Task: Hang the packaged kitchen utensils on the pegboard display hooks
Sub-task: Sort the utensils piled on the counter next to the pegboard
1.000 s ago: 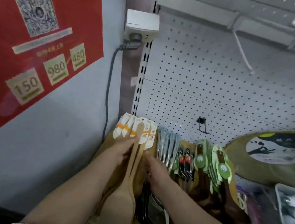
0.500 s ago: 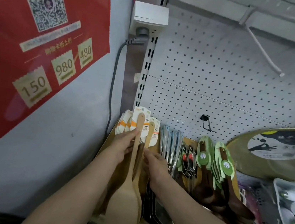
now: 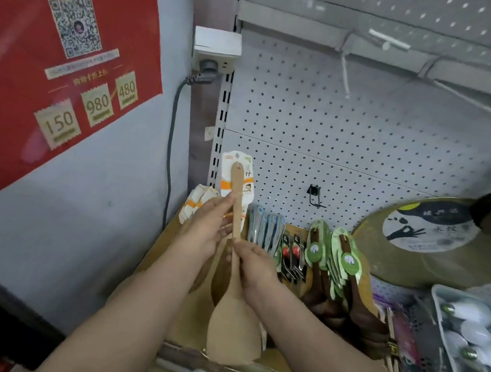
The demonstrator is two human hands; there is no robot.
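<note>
My left hand (image 3: 206, 227) grips the spatula (image 3: 234, 280) high on its handle; my right hand (image 3: 254, 265) pinches the handle just below. The spatula stands upright, its card (image 3: 236, 178) above my fingers, in front of the pegboard (image 3: 350, 155). A black hook (image 3: 314, 195) sits up right of my hands.

Red poster (image 3: 17, 96) on the left wall: three cream coupon tags reading 150, 980 and 480, under a QR code (image 3: 75, 26). The yellow line of Chinese characters above the tags is too blurred to read. The spatula's backing card (image 3: 239, 172) and the round board's label (image 3: 427, 229) carry print, illegible here.
</note>
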